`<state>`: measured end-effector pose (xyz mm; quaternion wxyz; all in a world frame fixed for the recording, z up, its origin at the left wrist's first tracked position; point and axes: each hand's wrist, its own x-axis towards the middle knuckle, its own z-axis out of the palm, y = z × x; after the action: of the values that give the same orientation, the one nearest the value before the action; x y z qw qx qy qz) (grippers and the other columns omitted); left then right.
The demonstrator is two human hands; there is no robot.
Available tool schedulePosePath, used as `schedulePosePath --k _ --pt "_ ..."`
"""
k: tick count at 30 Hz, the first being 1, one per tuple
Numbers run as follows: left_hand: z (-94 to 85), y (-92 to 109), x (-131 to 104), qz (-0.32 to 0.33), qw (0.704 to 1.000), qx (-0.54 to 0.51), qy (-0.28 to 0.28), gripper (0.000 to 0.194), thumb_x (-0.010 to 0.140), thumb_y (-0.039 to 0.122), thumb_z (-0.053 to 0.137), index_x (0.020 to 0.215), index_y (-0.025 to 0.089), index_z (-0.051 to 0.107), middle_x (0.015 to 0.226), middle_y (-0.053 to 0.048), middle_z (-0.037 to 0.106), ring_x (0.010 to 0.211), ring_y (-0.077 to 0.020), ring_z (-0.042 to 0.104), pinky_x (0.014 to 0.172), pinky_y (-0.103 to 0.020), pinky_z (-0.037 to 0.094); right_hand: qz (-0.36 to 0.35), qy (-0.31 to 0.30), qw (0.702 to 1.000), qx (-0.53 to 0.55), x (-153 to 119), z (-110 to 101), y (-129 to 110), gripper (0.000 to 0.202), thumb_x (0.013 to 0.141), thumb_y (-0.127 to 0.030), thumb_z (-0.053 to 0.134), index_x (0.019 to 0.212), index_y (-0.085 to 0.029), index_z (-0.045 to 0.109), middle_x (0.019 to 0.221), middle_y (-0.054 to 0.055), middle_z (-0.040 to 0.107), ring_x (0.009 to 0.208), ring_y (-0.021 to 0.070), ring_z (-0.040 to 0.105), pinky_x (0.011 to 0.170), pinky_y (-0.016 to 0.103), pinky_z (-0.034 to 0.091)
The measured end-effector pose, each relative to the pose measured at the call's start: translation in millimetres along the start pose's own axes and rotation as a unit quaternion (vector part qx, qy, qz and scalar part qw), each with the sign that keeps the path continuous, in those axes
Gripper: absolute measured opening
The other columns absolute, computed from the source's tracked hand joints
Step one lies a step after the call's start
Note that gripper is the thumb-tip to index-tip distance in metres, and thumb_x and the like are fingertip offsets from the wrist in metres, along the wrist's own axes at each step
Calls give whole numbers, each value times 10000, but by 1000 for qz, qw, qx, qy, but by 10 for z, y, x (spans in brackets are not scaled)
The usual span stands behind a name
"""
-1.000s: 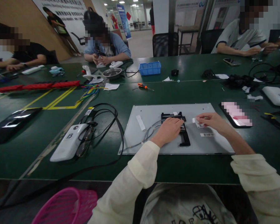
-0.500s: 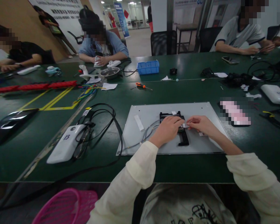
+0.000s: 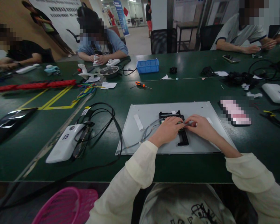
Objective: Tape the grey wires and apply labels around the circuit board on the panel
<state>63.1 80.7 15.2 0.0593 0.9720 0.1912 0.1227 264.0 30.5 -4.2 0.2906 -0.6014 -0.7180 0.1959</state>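
Observation:
A black plastic frame [image 3: 183, 138] lies on a white board [image 3: 130, 124] before me. My left hand [image 3: 169, 129] rests over the frame's middle, its fingers bent and drawn together at the green part inside; what they grip is hidden. Just to the right, my right hand [image 3: 199, 126] pinches something small that I cannot make out, its fingertips close to those of my left. Grey cables [image 3: 146, 132] run from the frame across the board's left side. A white strip [image 3: 138, 122] lies near them.
Left of the board are a white power bank [image 3: 64, 143] and looped black cable. A pink phone [image 3: 235, 112] lies at the right. Beyond are an orange screwdriver [image 3: 141, 84], a blue basket [image 3: 147, 66] and a metal bowl [image 3: 109, 71]. Several people sit across the table.
The fingers of my right hand have curled in more, and the pale piece seen between the hands no longer shows there. My left hand has hardly moved.

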Motion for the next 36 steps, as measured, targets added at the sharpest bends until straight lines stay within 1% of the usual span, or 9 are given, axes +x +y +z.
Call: schedulePosePath --k 4,11,14,17,19,23,26,31,36 --pt "-6 4 1 0 1000 1 -2 315 896 97 404 1123 188 602 1212 -78 564 1186 -205 477 1018 -378 361 -16 -10 1000 -7 -10 -8 6 126 817 -264 581 846 -211 692 858 39 644 650 152 578 642 303 459" --pt "-156 13 -12 -29 998 -40 32 395 854 75 420 1189 227 564 1224 -60 569 1180 -187 491 1024 -385 377 2 51 999 17 -26 -30 51 188 848 -335 546 841 -205 681 890 44 662 680 161 601 647 302 475" --pt "-336 -106 -104 -106 985 -90 99 364 862 94 392 1150 210 581 1167 -52 596 1099 -165 542 980 -328 423 4 73 997 29 -50 -44 22 191 850 -346 546 851 -203 673 897 48 664 688 167 604 621 298 470" --pt "-480 -362 -325 -230 954 -92 170 314 846 112 415 1076 194 611 1114 -48 607 1003 -160 582 950 -306 441 -10 89 995 35 -77 -48 -53 186 859 -334 539 830 -201 665 889 46 663 674 161 592 605 294 458" --pt "-504 -575 -528 -312 930 -78 180 326 810 117 462 1097 186 602 1103 -47 593 892 -150 600 911 -304 459 -18 89 995 38 -94 -43 -109 182 866 -326 532 844 -204 665 900 45 659 674 157 586 584 286 448" --pt "-404 -926 -888 -450 880 -52 141 437 757 165 561 1194 154 553 1132 -87 529 760 -135 593 853 -312 480 -33 83 995 38 -113 -28 -172 177 873 -311 522 856 -205 663 920 47 658 681 154 586 565 275 442" --pt "-317 -1047 -992 -457 879 -47 130 401 734 171 591 1134 170 600 1066 -67 564 779 -139 591 845 -287 471 -42 82 995 27 -115 -21 -176 174 874 -306 524 849 -206 665 908 44 660 675 152 584 580 279 448" --pt "-338 -1083 -956 -441 882 -74 150 144 745 196 564 811 184 691 791 -23 668 697 -145 587 725 -250 445 -50 86 995 26 -118 -24 -169 175 876 -292 524 846 -201 670 906 48 661 684 152 584 556 269 445" --pt "-531 -960 -973 -436 840 -168 276 195 737 327 589 787 167 689 740 -18 678 675 -140 591 633 -229 435 -57 98 993 31 -114 -21 -150 182 877 -292 528 844 -189 673 899 50 659 682 148 592 535 260 451"
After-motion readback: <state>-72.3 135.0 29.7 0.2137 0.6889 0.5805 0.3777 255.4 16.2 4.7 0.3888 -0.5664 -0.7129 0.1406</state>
